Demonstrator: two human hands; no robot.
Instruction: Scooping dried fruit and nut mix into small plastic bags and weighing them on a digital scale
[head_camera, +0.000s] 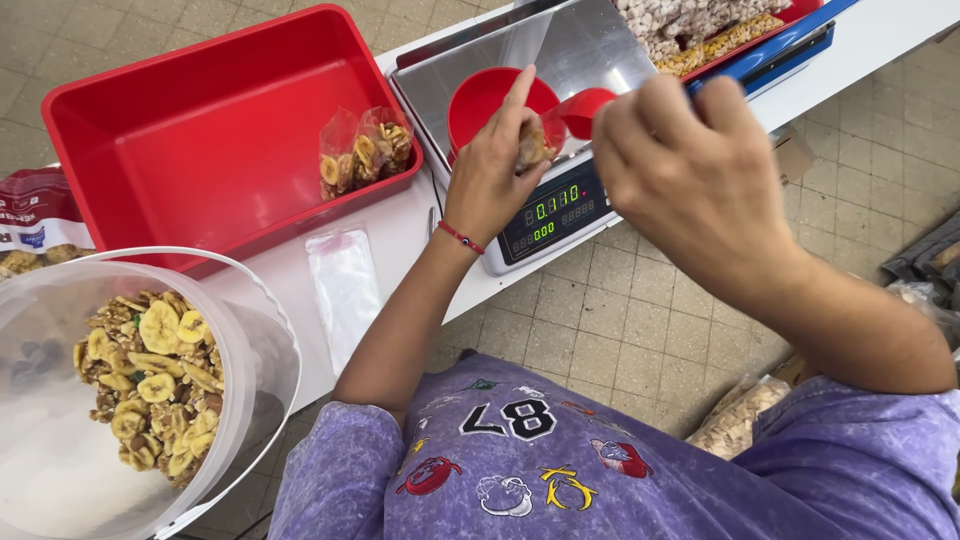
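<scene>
Red cup (490, 100) sits on the scale (560, 60) getting topped up, your left hand (495, 170) pinching a bit of nut mix (533, 147) beside it, right hand (690, 175) closed round the red scoop (585, 110), one filled bag (365, 150) left of the scale.

Two hands are over the scale (560, 150): one left hand (497, 165), one right hand (690, 170). One scale, one red bowl (480, 100) on it, one red scoop (583, 110). One red tub (200, 130) holding one filled bag (365, 150). One empty bag (343, 285) lies flat. One clear bucket (250, 360) of mix. One tray (760, 40) of bars at the top, possibly more beyond the edge.
</scene>
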